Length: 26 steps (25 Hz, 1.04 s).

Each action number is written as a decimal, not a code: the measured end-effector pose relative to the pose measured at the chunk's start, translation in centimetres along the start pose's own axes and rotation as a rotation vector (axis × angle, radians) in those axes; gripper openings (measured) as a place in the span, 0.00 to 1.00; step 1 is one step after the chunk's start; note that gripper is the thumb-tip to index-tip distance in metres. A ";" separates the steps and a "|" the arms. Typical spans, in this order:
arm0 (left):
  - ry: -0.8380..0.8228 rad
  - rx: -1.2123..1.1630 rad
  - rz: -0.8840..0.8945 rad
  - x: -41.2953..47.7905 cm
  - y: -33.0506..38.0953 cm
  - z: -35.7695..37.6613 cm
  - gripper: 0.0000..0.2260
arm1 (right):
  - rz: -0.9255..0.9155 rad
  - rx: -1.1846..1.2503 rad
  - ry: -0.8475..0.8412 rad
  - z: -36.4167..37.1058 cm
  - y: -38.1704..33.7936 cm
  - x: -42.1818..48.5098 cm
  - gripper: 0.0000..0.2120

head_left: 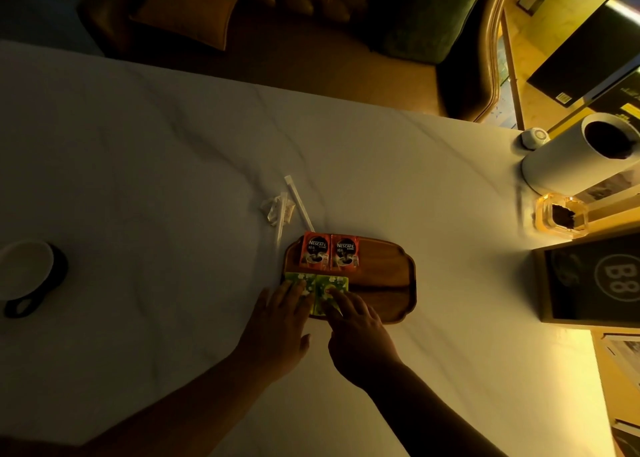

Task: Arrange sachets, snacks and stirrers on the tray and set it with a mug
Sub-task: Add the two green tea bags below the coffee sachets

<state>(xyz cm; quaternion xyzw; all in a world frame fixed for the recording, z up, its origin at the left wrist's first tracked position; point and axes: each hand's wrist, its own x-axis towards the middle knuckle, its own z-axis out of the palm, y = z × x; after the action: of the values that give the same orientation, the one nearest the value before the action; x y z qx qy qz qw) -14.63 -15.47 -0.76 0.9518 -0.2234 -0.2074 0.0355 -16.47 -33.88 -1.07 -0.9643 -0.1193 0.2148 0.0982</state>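
Note:
A wooden tray (384, 276) lies on the white marble table. Two red coffee sachets (329, 252) lie side by side on its far left part. Just below them sit two green sachets (323, 283), also side by side. My left hand (280, 325) rests with straight fingers on the left green sachet. My right hand (356, 332) touches the right green sachet with its fingertips. Wrapped white stirrers (298, 202) and small paper packets (277, 208) lie on the table just beyond the tray. A white mug with a dark handle (29, 276) stands at the far left.
At the right edge stand a white kettle (575, 158), a glass ashtray (561, 215) and a dark sign marked B8 (602, 283). A small white round object (535, 137) sits behind the kettle. A sofa with a cushion (194, 9) lies beyond the table's far edge.

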 end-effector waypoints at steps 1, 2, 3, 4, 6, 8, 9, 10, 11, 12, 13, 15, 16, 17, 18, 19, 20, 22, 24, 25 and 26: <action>0.011 0.004 0.002 -0.1 0.1 -0.2 0.34 | 0.004 0.013 0.012 -0.1 -0.1 -0.1 0.30; 0.032 0.003 0.003 -0.2 0.1 -0.4 0.34 | 0.018 0.031 0.032 -0.4 0.0 0.0 0.31; 0.068 -0.004 0.009 -0.1 0.1 -0.8 0.35 | 0.040 0.047 0.059 -0.8 0.2 0.1 0.31; 0.113 -0.017 0.021 0.3 0.1 -1.2 0.35 | 0.061 0.057 0.084 -1.4 0.5 0.4 0.32; 0.174 -0.044 0.062 1.8 -0.1 -2.1 0.37 | 0.077 0.062 0.094 -2.4 1.5 1.4 0.33; 0.157 -0.051 0.099 3.7 -0.3 -2.9 0.37 | 0.064 0.046 0.043 -3.1 2.6 2.5 0.36; 0.112 -0.048 0.105 4.6 -0.5 -3.2 0.36 | 0.054 0.035 0.010 -3.4 3.1 3.1 0.38; 0.058 -0.043 0.101 5.3 -0.6 -3.3 0.35 | 0.043 0.026 -0.020 -3.6 3.4 3.7 0.38; 0.016 -0.036 0.095 5.8 -0.9 -3.3 0.35 | 0.036 0.022 -0.046 -3.7 3.7 4.1 0.38; -0.011 -0.030 0.092 6.1 -1.2 -3.1 0.34 | 0.032 0.020 -0.064 -3.7 3.8 4.5 0.38; -0.023 -0.027 0.094 6.1 -1.6 -3.1 0.34 | 0.030 0.017 -0.078 -3.8 3.9 4.8 0.39; -0.025 -0.026 0.103 5.9 -2.3 -2.9 0.33 | 0.023 -0.002 -0.092 -3.7 3.8 5.2 0.39; -0.019 -0.022 0.106 5.8 -2.5 -2.8 0.33 | 0.018 -0.013 -0.088 -3.6 3.6 5.3 0.39; -0.014 -0.015 0.107 5.7 -2.7 -2.8 0.33 | 0.013 -0.020 -0.078 -3.5 3.4 5.4 0.38; -0.010 -0.009 0.107 5.6 -2.9 -2.7 0.33 | 0.011 -0.024 -0.064 -3.4 3.2 5.4 0.38; -0.007 -0.005 0.108 5.5 -3.0 -2.6 0.33 | 0.012 -0.027 -0.051 -3.3 3.1 5.4 0.38; -0.005 -0.003 0.108 5.5 -3.0 -2.6 0.33 | 0.014 -0.032 -0.044 -3.2 3.0 5.3 0.38; 0.002 -0.003 0.106 5.4 -3.2 -2.6 0.34 | 0.015 -0.050 -0.042 -3.1 2.8 5.3 0.39; 0.011 -0.002 0.101 5.4 -3.2 -2.4 0.34 | 0.017 -0.066 -0.050 -3.0 2.6 5.3 0.39; 0.013 -0.001 0.099 5.3 -3.2 -2.4 0.34 | 0.017 -0.067 -0.052 -3.0 2.6 5.3 0.38; 0.013 -0.001 0.096 5.2 -3.2 -2.3 0.34 | 0.014 -0.067 -0.050 -3.0 2.5 5.3 0.37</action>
<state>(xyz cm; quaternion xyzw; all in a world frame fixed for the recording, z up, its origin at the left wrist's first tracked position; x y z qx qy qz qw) -8.10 -14.98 -1.13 0.9413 -0.2682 -0.1996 0.0475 -9.99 -35.21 -1.08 -0.9623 -0.1220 0.2354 0.0613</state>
